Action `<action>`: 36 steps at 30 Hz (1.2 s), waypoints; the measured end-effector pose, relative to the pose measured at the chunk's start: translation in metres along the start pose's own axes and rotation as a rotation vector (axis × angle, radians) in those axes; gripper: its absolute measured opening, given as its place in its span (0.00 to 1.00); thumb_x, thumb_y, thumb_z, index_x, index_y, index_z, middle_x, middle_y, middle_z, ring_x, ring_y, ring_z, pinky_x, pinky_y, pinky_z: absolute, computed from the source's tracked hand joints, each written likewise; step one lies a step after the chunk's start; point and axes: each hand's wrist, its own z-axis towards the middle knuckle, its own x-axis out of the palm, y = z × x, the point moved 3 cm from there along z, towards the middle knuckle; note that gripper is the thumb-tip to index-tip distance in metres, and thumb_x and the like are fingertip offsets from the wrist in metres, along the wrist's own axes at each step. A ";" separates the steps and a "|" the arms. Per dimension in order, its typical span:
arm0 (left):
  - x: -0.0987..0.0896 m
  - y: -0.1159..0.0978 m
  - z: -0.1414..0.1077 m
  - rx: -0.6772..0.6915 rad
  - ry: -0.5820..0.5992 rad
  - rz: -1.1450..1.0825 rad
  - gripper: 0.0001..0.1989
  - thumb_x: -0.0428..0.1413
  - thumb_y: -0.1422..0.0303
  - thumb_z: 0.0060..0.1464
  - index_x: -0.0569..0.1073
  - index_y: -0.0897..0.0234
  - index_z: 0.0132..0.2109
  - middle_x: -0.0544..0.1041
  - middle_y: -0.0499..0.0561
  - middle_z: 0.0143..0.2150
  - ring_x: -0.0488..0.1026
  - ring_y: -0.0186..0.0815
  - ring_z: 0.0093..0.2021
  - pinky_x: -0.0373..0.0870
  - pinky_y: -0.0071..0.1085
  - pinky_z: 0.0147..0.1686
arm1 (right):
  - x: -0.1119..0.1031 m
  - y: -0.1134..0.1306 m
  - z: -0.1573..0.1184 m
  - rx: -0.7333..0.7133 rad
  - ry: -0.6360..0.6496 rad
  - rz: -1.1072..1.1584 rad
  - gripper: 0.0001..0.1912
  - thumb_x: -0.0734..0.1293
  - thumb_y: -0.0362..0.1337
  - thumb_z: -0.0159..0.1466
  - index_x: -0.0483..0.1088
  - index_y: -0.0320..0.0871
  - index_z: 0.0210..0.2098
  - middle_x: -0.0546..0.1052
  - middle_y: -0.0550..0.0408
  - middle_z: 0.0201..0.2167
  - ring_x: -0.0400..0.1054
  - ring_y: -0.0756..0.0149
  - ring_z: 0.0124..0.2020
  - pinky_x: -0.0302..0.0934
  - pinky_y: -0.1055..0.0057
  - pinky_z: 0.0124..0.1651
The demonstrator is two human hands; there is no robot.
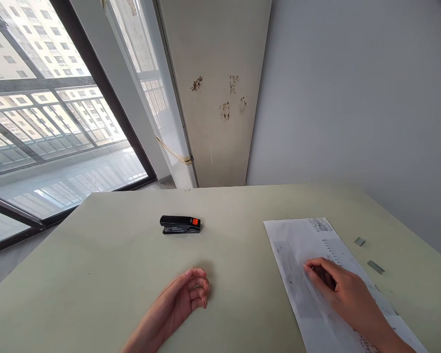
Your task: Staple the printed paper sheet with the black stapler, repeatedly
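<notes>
A black stapler (180,224) with an orange-red patch lies on the pale green table (106,235), left of centre. Below it, my left hand (185,299) rests palm inward with loosely curled fingers, holding nothing. On the right side lies white paper (286,245) with printed and handwritten marks. My right hand (338,289) is over the paper, thumb and index fingertips pressed together at its middle. Whether anything is between those fingertips is too small to tell.
Two small grey-green strips, one (360,241) near the paper's upper right edge and one (375,267) lower, lie on the table. Behind stand a beige panel (213,147) and a grey wall (334,98). Large windows (59,132) are at the left.
</notes>
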 end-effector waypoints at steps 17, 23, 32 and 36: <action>-0.001 0.000 0.001 -0.012 0.002 -0.007 0.13 0.58 0.61 0.68 0.81 0.67 0.48 0.77 0.55 0.41 0.72 0.35 0.38 0.70 0.35 0.43 | -0.021 -0.017 0.003 -0.013 -0.286 -0.110 0.22 0.59 0.56 0.72 0.72 0.52 0.54 0.74 0.46 0.60 0.68 0.45 0.62 0.69 0.49 0.58; -0.005 -0.002 0.002 -0.013 0.009 -0.001 0.13 0.58 0.61 0.69 0.81 0.66 0.48 0.77 0.55 0.41 0.72 0.35 0.38 0.71 0.34 0.44 | -0.020 -0.078 0.013 0.006 -0.422 -0.493 0.41 0.49 0.64 0.71 0.68 0.36 0.61 0.64 0.29 0.68 0.54 0.26 0.72 0.54 0.29 0.67; -0.006 -0.002 0.005 -0.015 0.015 0.001 0.13 0.58 0.61 0.68 0.82 0.66 0.48 0.77 0.55 0.41 0.73 0.35 0.39 0.71 0.34 0.44 | -0.009 -0.064 0.014 -0.078 -0.328 -0.340 0.29 0.52 0.56 0.75 0.67 0.45 0.63 0.72 0.43 0.65 0.63 0.43 0.69 0.64 0.42 0.66; -0.005 -0.003 0.004 -0.018 0.000 0.012 0.13 0.57 0.61 0.69 0.82 0.66 0.48 0.77 0.55 0.41 0.73 0.36 0.39 0.71 0.34 0.44 | -0.015 -0.048 0.014 -0.158 -0.378 -0.340 0.26 0.54 0.55 0.75 0.69 0.46 0.60 0.74 0.43 0.61 0.65 0.45 0.66 0.64 0.44 0.66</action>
